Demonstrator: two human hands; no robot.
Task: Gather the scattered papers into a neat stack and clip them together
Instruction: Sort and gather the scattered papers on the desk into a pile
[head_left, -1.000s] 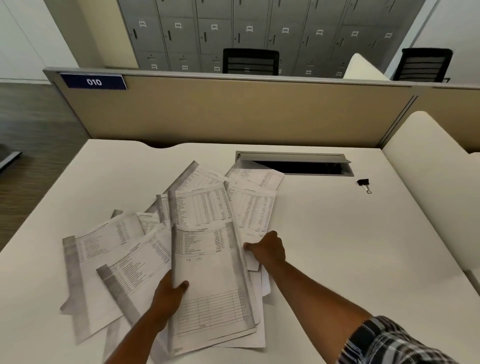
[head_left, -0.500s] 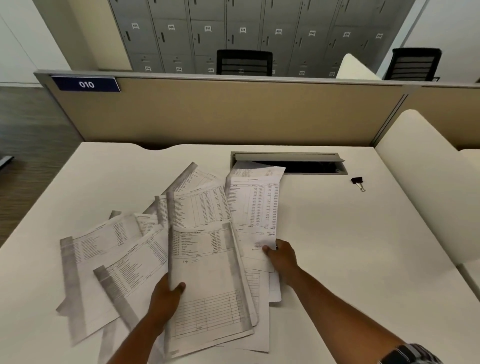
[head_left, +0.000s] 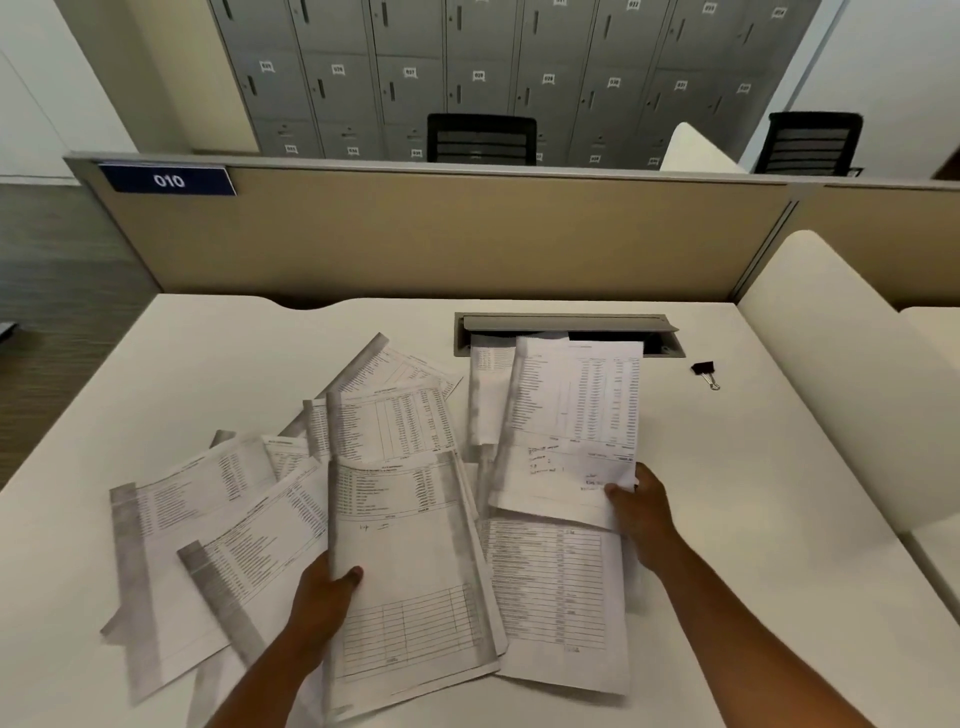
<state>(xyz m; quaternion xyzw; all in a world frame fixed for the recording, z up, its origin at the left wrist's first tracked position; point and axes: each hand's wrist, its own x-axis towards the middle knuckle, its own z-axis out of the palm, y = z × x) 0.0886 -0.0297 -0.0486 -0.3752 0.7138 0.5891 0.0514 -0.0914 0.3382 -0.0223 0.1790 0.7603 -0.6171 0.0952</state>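
Several printed sheets lie fanned over the white desk (head_left: 779, 519). My left hand (head_left: 324, 603) pinches the left edge of a small stack of sheets (head_left: 410, 561) near the front, thumb on top. My right hand (head_left: 641, 512) grips the lower right corner of one lifted sheet (head_left: 571, 426), which tilts up over the pile's right side. More loose sheets (head_left: 197, 519) spread out to the left, and another sheet (head_left: 556, 597) lies flat under my right wrist. A black binder clip (head_left: 705, 371) rests on the desk at the far right, apart from both hands.
A grey cable hatch (head_left: 566, 325) with a raised flap is sunk into the desk behind the papers. A beige partition (head_left: 467, 234) bearing a "010" label closes the far edge. A white curved side panel (head_left: 841, 374) bounds the right. Chairs and lockers stand beyond.
My right hand took hold of a sheet at the pile's right side, lifted it and drew it rightward. My left hand kept its grip on the stack.
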